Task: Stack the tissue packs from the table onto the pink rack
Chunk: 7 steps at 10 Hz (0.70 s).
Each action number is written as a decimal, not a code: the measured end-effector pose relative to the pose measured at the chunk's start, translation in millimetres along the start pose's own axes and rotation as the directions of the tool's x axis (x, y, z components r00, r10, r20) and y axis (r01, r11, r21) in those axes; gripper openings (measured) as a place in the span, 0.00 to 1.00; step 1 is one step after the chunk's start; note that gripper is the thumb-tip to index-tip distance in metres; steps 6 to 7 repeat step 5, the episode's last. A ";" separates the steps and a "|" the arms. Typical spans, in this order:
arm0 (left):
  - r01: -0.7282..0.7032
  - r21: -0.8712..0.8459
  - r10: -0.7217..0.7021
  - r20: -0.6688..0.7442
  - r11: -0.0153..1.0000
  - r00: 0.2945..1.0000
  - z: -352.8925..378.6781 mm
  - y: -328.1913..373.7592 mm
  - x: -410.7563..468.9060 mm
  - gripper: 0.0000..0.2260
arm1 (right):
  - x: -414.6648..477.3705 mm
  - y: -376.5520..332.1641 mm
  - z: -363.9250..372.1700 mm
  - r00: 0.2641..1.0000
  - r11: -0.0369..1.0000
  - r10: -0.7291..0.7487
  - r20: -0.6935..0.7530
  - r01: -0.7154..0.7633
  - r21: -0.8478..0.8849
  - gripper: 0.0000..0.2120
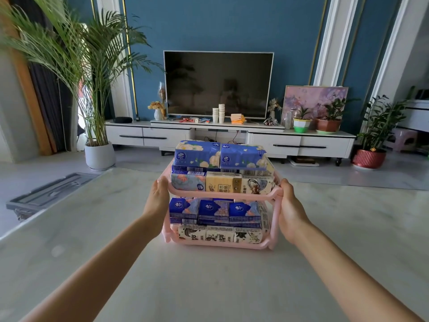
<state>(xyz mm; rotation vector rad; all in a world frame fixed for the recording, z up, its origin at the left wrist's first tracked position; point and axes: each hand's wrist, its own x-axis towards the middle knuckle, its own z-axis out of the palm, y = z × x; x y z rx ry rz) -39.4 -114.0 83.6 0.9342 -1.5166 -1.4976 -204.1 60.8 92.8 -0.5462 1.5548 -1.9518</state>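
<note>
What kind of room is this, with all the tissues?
Most likely a living room in a home: a big television stands on a long white cabinet, with a tall potted palm and a propped-up painting nearby.

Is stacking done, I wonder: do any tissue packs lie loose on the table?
No, every visible tissue pack sits in the pink rack; the table shows none loose.
</note>
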 end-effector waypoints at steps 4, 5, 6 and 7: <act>-0.034 0.093 0.033 0.015 0.995 0.999 -2.9 -3.1 31.6 0.22 | 16.3 0.7 16.7 0.999 0.994 0.012 -0.043 -0.017 -0.111 0.21; -0.027 0.074 0.034 -0.089 0.997 0.995 -10.4 -0.2 16.9 0.24 | 3.6 -14.1 10.0 0.975 0.959 -0.161 -0.151 0.119 -0.257 0.22; -0.027 0.074 0.034 -0.089 0.997 0.995 -10.4 -0.2 16.9 0.24 | 3.6 -14.1 10.0 0.975 0.959 -0.161 -0.151 0.119 -0.257 0.22; -0.027 0.074 0.034 -0.089 0.997 0.995 -10.4 -0.2 16.9 0.24 | 3.6 -14.1 10.0 0.975 0.959 -0.161 -0.151 0.119 -0.257 0.22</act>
